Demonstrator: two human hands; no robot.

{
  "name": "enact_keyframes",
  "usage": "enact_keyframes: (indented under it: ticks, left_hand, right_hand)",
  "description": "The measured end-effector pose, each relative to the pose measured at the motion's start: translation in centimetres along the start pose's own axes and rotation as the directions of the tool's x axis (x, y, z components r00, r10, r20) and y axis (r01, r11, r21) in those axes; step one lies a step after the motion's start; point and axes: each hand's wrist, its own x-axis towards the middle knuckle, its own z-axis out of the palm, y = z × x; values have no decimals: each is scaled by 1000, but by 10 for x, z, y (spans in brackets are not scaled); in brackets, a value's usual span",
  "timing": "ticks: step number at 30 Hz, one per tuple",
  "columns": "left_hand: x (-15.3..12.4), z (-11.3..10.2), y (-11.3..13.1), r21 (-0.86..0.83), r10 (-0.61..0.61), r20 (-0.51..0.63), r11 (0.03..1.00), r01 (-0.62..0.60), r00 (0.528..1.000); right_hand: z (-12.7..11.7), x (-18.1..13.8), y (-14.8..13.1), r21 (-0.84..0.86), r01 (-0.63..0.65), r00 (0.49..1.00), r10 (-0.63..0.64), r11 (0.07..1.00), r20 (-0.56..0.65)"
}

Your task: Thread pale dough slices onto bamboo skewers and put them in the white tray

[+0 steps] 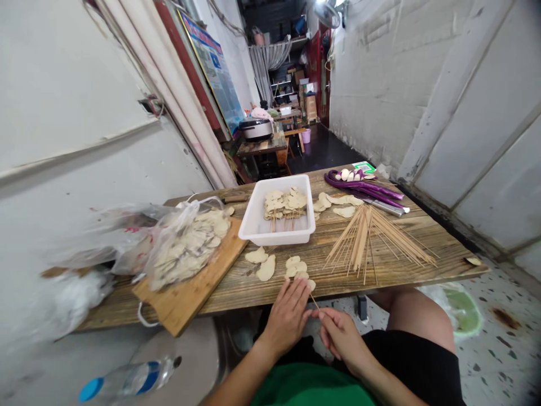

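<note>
Two hands, lower centre of the frame. Right hand (338,332): thumb and fingers pinching one thin wooden skewer (315,303). Left hand (289,310): palm down, fingers extended, laid over the near edge of a small group of pale slices (297,265), at which the skewer points. Just left of these, two loose slices (262,264) on the wooden table (230,296).

Containers: one white plastic tray (253,237), centre; contents, skewered slices (285,203), sticks toward the viewer, much of the floor bare. One clear plastic bag (169,217), left of centre; contents, a large heap of slices (190,248), spread over a cutting board (181,307). One clear bottle (131,379), blue cap, lower left; fill cannot be told.

Right of centre: one fan of bare skewers (367,242); above it, purple eggplants (363,189) beside further slices (338,200). Upper centre: one rice cooker (256,129), lid closed; one lilac bucket (306,136), contents unseen.
</note>
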Motion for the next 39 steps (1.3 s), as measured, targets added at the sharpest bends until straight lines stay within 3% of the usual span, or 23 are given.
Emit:
enact_keyframes:
  ticks: [4,15,19,22,28,39]
  left_hand:
    - [-1,10,9,-32,-35,-83,999,33,996]
    - [2,14,7,-156,-77,-121,986,58,990]
    - [6,7,1,-155,-148,-131,980,127,980]
    - [12,0,-8,-106,-187,-106,979,176,977]
    - [22,0,-17,-60,-86,63,994,90,994]
    - [21,4,-18,-104,-63,75,992,71,995]
  right_hand:
    - [4,1,1,-12,30,999,-31,999,-24]
    - [10,13,1,-44,64,996,-66,997,-65]
    - [9,15,3,-50,72,995,-76,996,-70]
    - [8,15,4,-55,60,995,-64,997,-70]
    - [8,14,1,-84,46,996,-52,995,-69]
    - [12,23,0,-144,113,989,-126,983,-83]
